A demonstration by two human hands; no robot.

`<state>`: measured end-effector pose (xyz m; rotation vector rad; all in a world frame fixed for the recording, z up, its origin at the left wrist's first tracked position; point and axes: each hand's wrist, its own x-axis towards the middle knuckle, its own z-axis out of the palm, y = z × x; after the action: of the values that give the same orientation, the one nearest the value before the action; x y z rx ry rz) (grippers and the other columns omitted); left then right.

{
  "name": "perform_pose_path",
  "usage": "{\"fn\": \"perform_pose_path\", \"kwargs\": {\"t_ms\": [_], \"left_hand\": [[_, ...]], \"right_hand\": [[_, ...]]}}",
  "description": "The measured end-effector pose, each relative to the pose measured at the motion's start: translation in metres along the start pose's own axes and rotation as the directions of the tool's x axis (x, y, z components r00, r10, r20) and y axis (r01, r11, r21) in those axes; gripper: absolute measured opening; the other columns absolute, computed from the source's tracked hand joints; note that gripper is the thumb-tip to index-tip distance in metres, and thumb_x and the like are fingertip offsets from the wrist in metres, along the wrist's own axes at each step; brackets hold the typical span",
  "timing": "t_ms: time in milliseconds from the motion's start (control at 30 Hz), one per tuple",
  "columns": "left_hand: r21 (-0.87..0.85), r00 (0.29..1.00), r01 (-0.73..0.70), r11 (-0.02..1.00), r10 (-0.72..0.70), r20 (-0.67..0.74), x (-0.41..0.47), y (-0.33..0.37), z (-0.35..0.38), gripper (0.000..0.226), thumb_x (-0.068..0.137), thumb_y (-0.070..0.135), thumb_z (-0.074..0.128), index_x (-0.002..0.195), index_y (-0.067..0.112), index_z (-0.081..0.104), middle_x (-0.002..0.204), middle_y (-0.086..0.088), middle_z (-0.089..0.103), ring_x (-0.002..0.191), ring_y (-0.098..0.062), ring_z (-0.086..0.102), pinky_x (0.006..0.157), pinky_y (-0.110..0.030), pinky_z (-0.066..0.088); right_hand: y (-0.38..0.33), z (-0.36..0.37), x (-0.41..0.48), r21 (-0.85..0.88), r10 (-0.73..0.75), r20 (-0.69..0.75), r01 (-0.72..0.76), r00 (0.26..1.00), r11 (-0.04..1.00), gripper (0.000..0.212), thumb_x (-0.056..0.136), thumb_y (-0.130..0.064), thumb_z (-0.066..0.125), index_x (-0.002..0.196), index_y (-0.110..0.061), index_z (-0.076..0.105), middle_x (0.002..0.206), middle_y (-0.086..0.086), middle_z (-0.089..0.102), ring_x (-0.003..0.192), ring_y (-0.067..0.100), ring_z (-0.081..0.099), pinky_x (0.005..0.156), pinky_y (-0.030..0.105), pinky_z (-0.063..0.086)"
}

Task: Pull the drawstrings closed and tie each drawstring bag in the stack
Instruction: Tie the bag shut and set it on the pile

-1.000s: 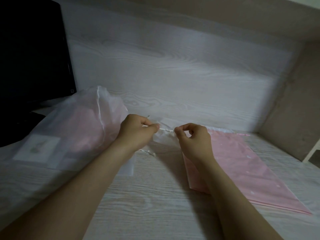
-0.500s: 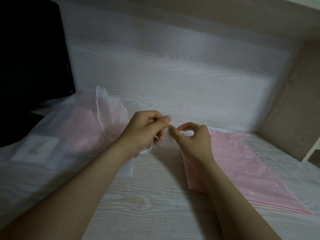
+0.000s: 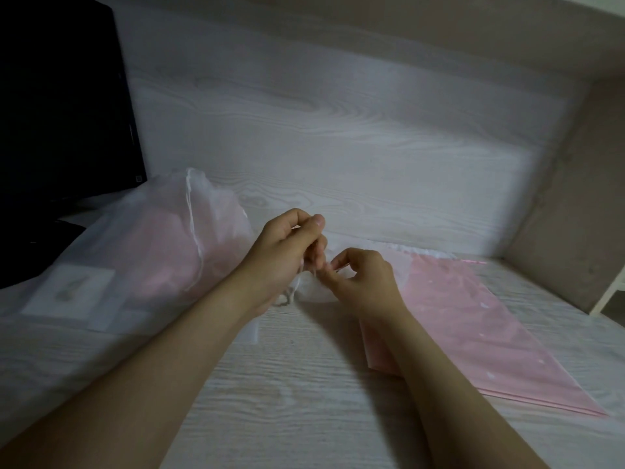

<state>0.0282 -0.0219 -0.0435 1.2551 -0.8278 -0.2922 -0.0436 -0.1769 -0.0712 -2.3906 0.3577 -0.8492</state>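
Pale wood-grain table (image 3: 304, 401) carries a big clear sack (image 3: 152, 252) at left and a flat stack of pink bags (image 3: 473, 333) at right. Between them, left hand (image 3: 284, 252) and right hand (image 3: 365, 282), fingers curled, pinch the top bag's white drawstring (image 3: 286, 299).

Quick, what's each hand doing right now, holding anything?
Left hand: closed, pinching the white drawstring.
Right hand: closed, pinching the same drawstring by the pink bag mouth.
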Motion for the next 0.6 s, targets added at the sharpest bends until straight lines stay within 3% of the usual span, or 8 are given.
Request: {"fn": "perform_pose_path", "kwargs": {"t_ms": [100,200,300,400,500,600], "left_hand": [[0.036,0.999,0.041,0.999,-0.04,-0.023,0.002,-0.002,0.0,0.024,0.112,0.027,0.05,0.093,0.012,0.051,0.069,0.001,0.046,0.056,-0.012,0.036,0.06,-0.032,0.041],[0.087,0.995,0.094,0.992,-0.09,-0.05,0.003,-0.005,0.0,0.027,0.112,0.029,0.05,0.091,0.013,0.05,0.066,0.004,0.044,0.053,-0.008,0.031,0.052,-0.024,0.032],[0.129,0.993,0.113,0.985,-0.108,-0.044,0.002,-0.007,-0.003,0.035,0.112,0.028,0.05,0.081,0.014,0.048,0.066,0.004,0.044,0.051,-0.006,0.031,0.049,-0.021,0.033],[0.194,0.991,0.129,0.972,-0.133,0.009,0.003,-0.011,-0.007,0.032,0.113,0.026,0.047,0.085,0.011,0.052,0.079,-0.008,0.047,0.051,-0.006,0.033,0.05,-0.021,0.034],[0.217,0.986,0.163,0.963,-0.169,0.011,0.006,-0.016,-0.007,0.026,0.114,0.02,0.043,0.098,0.008,0.059,0.08,-0.005,0.051,0.052,-0.005,0.037,0.053,-0.022,0.035],[0.265,0.989,0.148,0.953,-0.149,-0.015,0.006,-0.018,-0.006,0.025,0.114,0.02,0.042,0.106,0.012,0.065,0.075,0.005,0.054,0.052,-0.002,0.042,0.054,-0.02,0.038]], "right_hand": [[0.001,0.0,0.001,0.007,-0.006,0.038,0.006,0.999,1.0,0.027,0.091,-0.044,0.074,0.08,-0.02,0.073,0.061,-0.016,0.058,0.063,-0.005,0.056,0.058,0.013,0.035],[0.008,0.0,0.006,0.0,0.032,0.015,-0.032,0.999,0.999,0.02,0.096,-0.034,0.068,0.086,-0.017,0.072,0.07,-0.011,0.064,0.069,0.006,0.059,0.066,0.025,0.038],[0.012,-0.001,0.008,0.038,0.045,-0.027,-0.044,0.999,0.998,0.009,0.097,-0.025,0.068,0.09,-0.019,0.07,0.068,-0.002,0.066,0.065,0.008,0.061,0.061,0.021,0.041],[0.01,0.001,0.007,0.082,0.003,-0.057,0.002,0.998,0.997,0.007,0.098,-0.018,0.067,0.092,-0.018,0.07,0.061,-0.011,0.061,0.059,0.002,0.057,0.056,0.011,0.039],[0.008,0.0,0.008,0.188,-0.001,-0.06,0.012,0.998,0.982,0.012,0.099,-0.023,0.064,0.092,-0.022,0.073,0.05,-0.016,0.053,0.049,0.005,0.048,0.052,0.015,0.035],[0.0,-0.006,0.006,0.326,-0.039,-0.028,0.046,0.999,0.944,0.015,0.1,-0.027,0.064,0.096,-0.027,0.078,0.05,-0.007,0.044,0.049,0.008,0.035,0.05,0.022,0.031]]}}
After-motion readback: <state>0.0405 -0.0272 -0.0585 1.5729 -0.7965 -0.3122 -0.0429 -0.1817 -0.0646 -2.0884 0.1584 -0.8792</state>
